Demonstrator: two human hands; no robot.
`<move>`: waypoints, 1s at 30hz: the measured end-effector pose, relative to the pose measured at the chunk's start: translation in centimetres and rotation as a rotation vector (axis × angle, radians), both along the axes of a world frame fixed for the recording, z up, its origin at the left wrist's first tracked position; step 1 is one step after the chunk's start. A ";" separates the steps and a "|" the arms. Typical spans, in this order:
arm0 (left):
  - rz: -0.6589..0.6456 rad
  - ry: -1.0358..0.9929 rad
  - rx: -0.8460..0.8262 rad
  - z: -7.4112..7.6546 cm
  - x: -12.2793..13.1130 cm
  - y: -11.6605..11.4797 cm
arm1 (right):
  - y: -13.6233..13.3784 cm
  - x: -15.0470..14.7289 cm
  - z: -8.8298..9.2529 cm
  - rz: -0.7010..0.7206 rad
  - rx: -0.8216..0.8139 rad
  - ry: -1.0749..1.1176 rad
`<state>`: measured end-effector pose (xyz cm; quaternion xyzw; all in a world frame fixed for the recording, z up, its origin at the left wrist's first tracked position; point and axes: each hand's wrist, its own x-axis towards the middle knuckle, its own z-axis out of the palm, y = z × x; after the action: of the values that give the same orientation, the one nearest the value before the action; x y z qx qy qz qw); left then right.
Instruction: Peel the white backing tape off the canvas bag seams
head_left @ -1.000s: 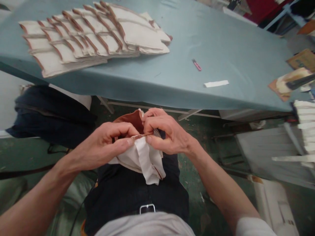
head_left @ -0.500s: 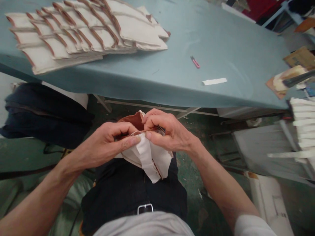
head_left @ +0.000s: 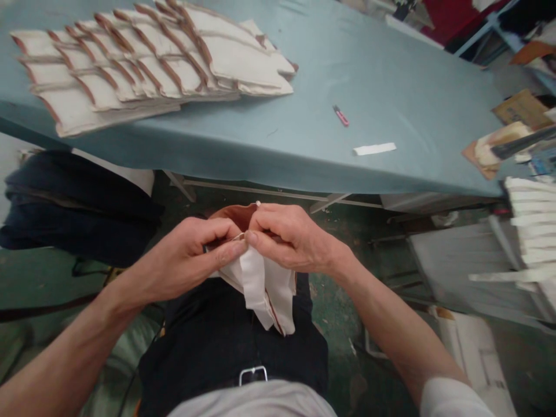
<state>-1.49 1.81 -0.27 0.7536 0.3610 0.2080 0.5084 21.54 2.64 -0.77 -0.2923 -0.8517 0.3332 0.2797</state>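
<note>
spreading wide, the tabletop point(head_left: 313, 156) carries a pile point(head_left: 247, 63) towards its left end. off its near edge hangs the cloth point(head_left: 280, 284), probably light, soft and quick to crease, so best taken by its rim. there the left hand point(head_left: 204, 246) and right hand point(head_left: 293, 237) pinch it, thumbs close together. nearer that edge lies a strip point(head_left: 374, 149), then a small cutter point(head_left: 341, 116) farther in.

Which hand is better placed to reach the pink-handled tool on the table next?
Right hand, I'd judge: the pink-handled tool lies ahead and to its right, farther from the left hand. Both pinch the fabric piece, so the left would likely hold on alone.
</note>
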 end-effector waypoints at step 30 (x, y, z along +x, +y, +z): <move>0.015 -0.033 -0.190 0.0 -0.5 0.7 | 0.2 -0.5 -0.2 -0.006 -0.148 0.033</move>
<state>-2.01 2.48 -0.28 0.6956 0.3763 0.1892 0.5820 21.02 2.81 -0.98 -0.3092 -0.8190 0.3993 0.2724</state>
